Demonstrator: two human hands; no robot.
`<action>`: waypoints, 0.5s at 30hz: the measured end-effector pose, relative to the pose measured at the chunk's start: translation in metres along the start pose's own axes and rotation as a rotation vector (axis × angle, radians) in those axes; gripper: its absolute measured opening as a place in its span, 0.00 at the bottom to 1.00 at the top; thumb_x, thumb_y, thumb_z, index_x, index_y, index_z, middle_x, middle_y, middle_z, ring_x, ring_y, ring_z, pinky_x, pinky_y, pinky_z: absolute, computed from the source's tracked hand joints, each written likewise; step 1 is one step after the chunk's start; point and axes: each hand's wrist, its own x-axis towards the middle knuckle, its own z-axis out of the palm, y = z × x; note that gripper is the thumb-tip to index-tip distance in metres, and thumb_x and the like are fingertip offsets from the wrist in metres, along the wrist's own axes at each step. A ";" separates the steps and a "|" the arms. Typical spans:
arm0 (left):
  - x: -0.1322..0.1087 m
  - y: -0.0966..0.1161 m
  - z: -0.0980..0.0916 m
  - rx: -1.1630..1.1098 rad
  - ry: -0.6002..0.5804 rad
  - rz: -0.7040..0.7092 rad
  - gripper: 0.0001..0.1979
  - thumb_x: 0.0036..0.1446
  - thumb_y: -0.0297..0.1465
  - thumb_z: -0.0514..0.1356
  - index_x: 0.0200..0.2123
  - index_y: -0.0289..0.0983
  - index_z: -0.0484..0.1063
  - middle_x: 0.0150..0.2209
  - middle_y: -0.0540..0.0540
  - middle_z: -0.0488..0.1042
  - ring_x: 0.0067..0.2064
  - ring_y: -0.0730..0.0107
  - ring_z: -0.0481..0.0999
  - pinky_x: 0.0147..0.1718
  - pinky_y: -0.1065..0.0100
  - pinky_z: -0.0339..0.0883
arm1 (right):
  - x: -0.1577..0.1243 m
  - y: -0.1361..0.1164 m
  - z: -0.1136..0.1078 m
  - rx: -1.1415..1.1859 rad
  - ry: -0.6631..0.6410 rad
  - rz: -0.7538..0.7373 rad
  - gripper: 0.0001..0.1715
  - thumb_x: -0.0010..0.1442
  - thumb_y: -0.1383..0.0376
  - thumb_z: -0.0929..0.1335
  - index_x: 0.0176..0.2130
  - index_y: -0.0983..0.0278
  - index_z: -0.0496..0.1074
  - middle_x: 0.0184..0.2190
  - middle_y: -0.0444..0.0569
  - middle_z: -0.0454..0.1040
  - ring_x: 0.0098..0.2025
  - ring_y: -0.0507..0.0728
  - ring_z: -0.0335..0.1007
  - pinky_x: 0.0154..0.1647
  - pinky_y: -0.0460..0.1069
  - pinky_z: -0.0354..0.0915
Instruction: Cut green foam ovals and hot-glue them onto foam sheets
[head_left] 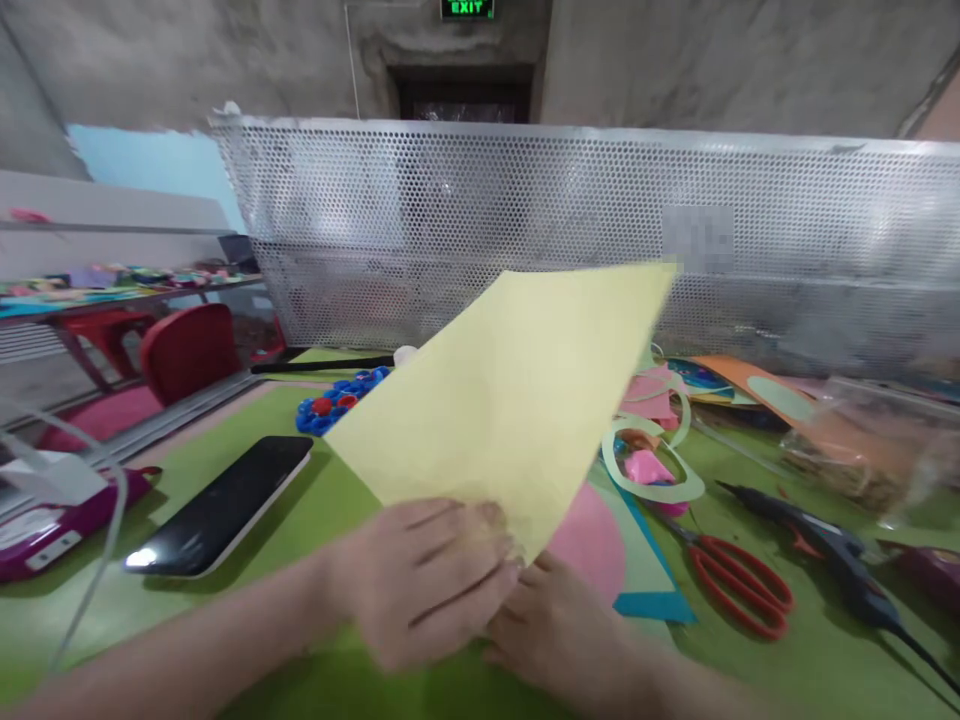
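Note:
A sheet of pale yellow paper (510, 390) stands tilted above the green table, filling the middle of the view. My left hand (435, 580) is closed on its lower edge, with the fingers laid across the paper. Just to the right and partly behind, my right hand (555, 620) grips the bottom corner; most of its fingers are hidden. Beneath the paper on the right, a pink paper circle (596, 540) lies on light green and blue sheets. Scissors with red handles (742, 585) rest beside these.
At left lie a black phone (225, 505) and a purple power strip (67, 525) with a white cable. Blue and red flower pieces (337, 400) sit behind the paper. A glue gun (825, 550), paper rings (652, 460) and a plastic bag (870, 450) occupy the right. A perforated metal panel (315, 200) stands behind.

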 end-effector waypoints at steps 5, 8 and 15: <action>0.093 -0.003 0.017 -0.119 -0.116 0.015 0.13 0.63 0.33 0.48 0.42 0.39 0.72 0.42 0.43 0.77 0.44 0.63 0.75 0.46 0.63 0.66 | 0.002 0.001 0.016 -0.078 0.103 0.051 0.16 0.59 0.61 0.68 0.46 0.64 0.71 0.38 0.47 0.78 0.40 0.57 0.72 0.41 0.51 0.66; 0.093 -0.004 0.018 -0.154 -0.080 -0.157 0.10 0.60 0.35 0.53 0.40 0.38 0.71 0.39 0.45 0.77 0.40 0.64 0.75 0.40 0.66 0.68 | 0.003 0.001 0.017 -0.086 0.123 0.057 0.09 0.58 0.69 0.67 0.41 0.65 0.73 0.36 0.45 0.79 0.36 0.54 0.73 0.39 0.49 0.67; 0.094 -0.011 0.017 -0.325 -0.022 -0.434 0.08 0.58 0.34 0.53 0.35 0.37 0.69 0.31 0.50 0.74 0.30 0.71 0.72 0.28 0.73 0.64 | -0.002 -0.018 0.012 -0.353 0.443 0.046 0.20 0.55 0.78 0.58 0.36 0.74 0.76 0.36 0.60 0.79 0.40 0.63 0.74 0.39 0.56 0.69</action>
